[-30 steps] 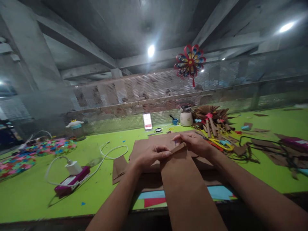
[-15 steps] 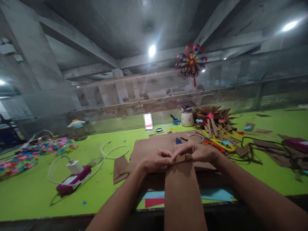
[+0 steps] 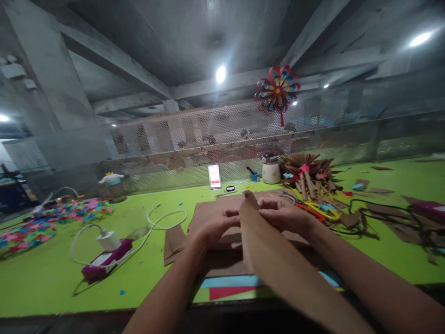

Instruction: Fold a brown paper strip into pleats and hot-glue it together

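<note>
A long strip of brown paper [image 3: 278, 260] slants from the middle of the table down past the front edge at lower right, tilted on its side. Its far end is rolled or folded small and stands up between my hands. My right hand [image 3: 287, 214] pinches this end from the right, thumb and fingers together. From the left, my left hand [image 3: 219, 226] has its curled fingers on the strip's edge, the fingertips partly hidden behind it. Beneath both hands lies a larger brown paper sheet [image 3: 205, 211], with light blue paper [image 3: 225, 281] and red paper [image 3: 229, 293] by the table edge.
A purple power strip [image 3: 107, 262] with a white plug and cable lies at left, near a clear cup [image 3: 135, 222]. Colourful star pieces [image 3: 83, 211] spread farther left. Yellow-handled tools [image 3: 325, 211], a pleated paper craft [image 3: 306, 167] and a pale jar [image 3: 271, 171] stand at right.
The strip has turned from lying flat and straight toward me to standing on its side, its near end swung right. My hands have moved slightly apart, to either side of its far end.
</note>
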Demonstrator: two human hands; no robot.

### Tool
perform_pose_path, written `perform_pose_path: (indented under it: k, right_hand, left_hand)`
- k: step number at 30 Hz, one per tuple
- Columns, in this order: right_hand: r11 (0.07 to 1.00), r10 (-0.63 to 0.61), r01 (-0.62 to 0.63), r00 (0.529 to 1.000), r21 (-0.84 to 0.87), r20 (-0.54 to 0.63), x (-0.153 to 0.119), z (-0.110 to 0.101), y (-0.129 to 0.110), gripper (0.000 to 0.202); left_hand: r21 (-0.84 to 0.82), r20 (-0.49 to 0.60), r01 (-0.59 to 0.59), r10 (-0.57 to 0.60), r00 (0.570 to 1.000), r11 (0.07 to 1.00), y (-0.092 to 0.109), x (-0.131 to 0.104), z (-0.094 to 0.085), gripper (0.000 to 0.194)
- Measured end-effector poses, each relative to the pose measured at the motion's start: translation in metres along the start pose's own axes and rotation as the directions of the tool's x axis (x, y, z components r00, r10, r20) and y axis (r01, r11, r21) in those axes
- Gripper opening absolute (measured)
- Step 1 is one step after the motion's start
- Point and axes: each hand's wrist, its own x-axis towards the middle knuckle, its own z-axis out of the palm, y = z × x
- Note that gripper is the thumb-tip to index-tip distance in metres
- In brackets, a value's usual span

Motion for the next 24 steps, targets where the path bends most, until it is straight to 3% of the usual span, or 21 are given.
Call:
perform_pose_path:
  k: [3,5,8,11,14,19,24]
  right_hand:
    - [0.993,0.027,-0.021,0.998,-0.117,0.053,0.003,0.001,0.0,0.03]
    - [0.959,0.048,-0.016,0.993,-0.283,0.109,0.007,0.002,0.003,0.026]
    - [0.844,0.038,0.023,0.994,-0.536,0.103,0.012,0.003,0.011,0.02]
    - [0.717,-0.014,0.051,0.998,-0.695,0.059,0.015,0.004,0.016,0.018]
    - [0.673,-0.088,0.092,0.995,-0.734,0.045,0.015,0.005,0.014,0.022]
    - [0.682,-0.144,0.043,0.987,-0.73,-0.076,0.013,0.002,0.007,0.03]
    - [0.609,-0.194,0.11,0.981,-0.786,-0.013,0.01,-0.006,-0.001,0.023]
  left_hand:
    - [-0.076,-0.157,-0.064,0.052,0.986,0.995,0.001,0.003,-0.003,0.035]
    - [-0.054,-0.137,-0.088,0.08,0.987,0.995,-0.006,0.007,-0.004,0.043]
    - [0.202,-0.017,-0.09,0.095,0.995,0.975,-0.022,0.013,-0.003,0.036]
    - [0.45,-0.018,-0.093,0.113,0.993,0.888,-0.032,0.017,-0.002,0.025]
    - [0.538,0.008,-0.125,0.144,0.99,0.833,-0.031,0.016,-0.004,0.024]
    - [0.583,0.042,-0.158,0.165,0.985,0.797,-0.021,0.011,-0.008,0.021]
    - [0.652,0.013,-0.167,0.21,0.978,0.739,-0.017,0.01,-0.011,0.017]
